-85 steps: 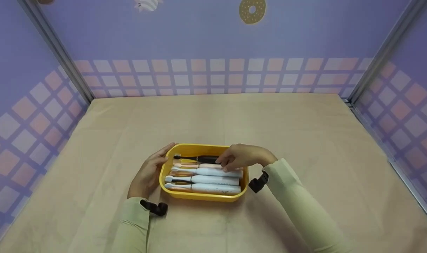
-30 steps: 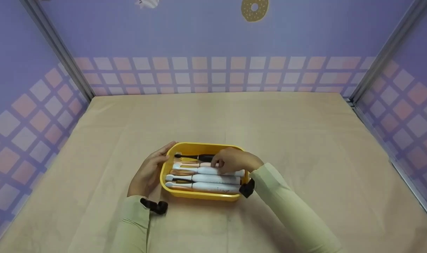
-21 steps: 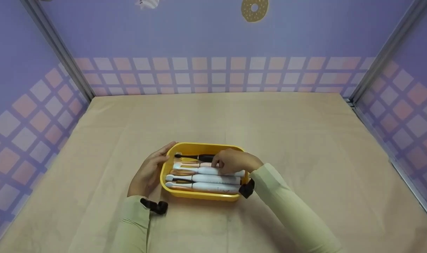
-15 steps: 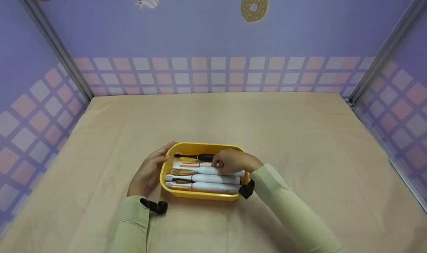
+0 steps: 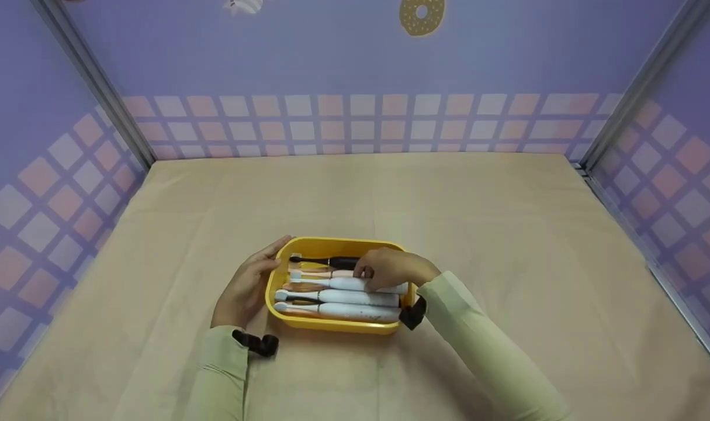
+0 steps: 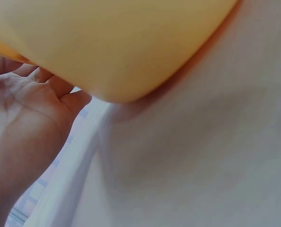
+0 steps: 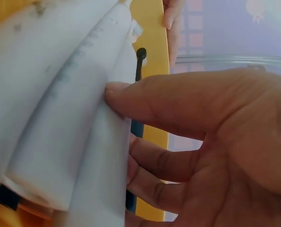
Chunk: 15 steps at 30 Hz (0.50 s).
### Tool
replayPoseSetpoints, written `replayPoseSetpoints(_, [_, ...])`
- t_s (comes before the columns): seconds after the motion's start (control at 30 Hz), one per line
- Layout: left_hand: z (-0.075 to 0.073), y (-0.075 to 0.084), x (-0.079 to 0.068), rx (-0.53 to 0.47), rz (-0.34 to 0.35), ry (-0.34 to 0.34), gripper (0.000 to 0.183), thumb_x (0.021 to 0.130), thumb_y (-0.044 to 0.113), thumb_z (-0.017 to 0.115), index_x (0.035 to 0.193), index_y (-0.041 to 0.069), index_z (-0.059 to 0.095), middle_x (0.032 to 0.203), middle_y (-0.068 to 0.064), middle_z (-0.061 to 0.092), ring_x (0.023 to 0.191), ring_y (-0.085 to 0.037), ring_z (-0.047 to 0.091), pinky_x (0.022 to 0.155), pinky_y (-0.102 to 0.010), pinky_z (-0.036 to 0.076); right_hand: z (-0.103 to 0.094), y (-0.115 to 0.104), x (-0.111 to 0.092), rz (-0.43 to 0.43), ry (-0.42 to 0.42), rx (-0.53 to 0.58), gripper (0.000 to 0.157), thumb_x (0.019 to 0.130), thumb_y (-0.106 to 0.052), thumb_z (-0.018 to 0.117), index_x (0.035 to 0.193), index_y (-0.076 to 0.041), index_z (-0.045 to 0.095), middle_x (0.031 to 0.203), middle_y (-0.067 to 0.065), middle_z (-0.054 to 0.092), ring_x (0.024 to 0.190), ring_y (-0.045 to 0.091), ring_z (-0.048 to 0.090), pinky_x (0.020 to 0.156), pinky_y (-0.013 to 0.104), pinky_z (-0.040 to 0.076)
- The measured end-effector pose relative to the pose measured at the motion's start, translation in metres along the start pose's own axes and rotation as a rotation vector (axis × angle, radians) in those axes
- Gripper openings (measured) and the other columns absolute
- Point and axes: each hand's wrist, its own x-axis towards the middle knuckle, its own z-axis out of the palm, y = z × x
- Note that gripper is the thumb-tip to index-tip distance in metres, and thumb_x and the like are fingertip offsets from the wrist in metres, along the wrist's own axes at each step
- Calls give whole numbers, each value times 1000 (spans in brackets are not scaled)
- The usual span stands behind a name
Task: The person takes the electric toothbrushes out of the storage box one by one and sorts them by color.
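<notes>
A yellow bin (image 5: 337,328) holds several electric toothbrushes lying side by side, heads to the left. My left hand (image 5: 245,291) grips the bin's left end, thumb at the rim and fingers along the outer wall. In the left wrist view the palm (image 6: 24,127) lies beside the bin's wall (image 6: 117,56). My right hand (image 5: 392,269) reaches inside and pinches a white electric toothbrush (image 5: 347,283). The right wrist view shows the thumb (image 7: 131,101) on this brush's handle (image 7: 100,165), with curled fingers on its far side. A black electric toothbrush (image 5: 340,262) lies behind, partly hidden by the hand.
Two more white toothbrushes (image 5: 357,298) (image 5: 357,312) lie nearer the bin's front wall. A pinkish brush (image 5: 340,273) shows behind the held one. The bin stands on a beige cloth-covered table (image 5: 355,199), with purple panels (image 5: 355,64) at the back and sides.
Over the last seconds my right hand has shifted slightly left and down, and the white toothbrush's head has moved a little toward the back. In the last second almost nothing has moved.
</notes>
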Motion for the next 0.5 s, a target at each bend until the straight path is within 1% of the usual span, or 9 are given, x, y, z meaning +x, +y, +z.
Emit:
replayPoseSetpoints(0.13, [0,1,0,18,6,-3,56,100,5,34,155,11,21,162,0,17,148,-15,16,117,-31,27,-1,1,0,-15,1,4,30,86,-6,66,117,-7,68,110,10,67,97,20,60,89,39,53])
replayPoseSetpoints(0.27, [-1,1,0,31,11,-6,56,101,5,34,155,12,20,162,1,17,148,-14,17,117,-30,28,-1,2,-1,-21,-2,1,32,87,-4,64,118,-8,67,112,10,66,100,22,61,89,39,53])
replayPoseSetpoints(0.5, [-3,-1,1,39,12,-21,56,101,6,33,155,12,19,162,0,17,147,-15,20,115,-30,30,-2,1,-2,9,-8,26,34,86,-5,65,119,-10,67,116,9,66,104,22,62,89,39,54])
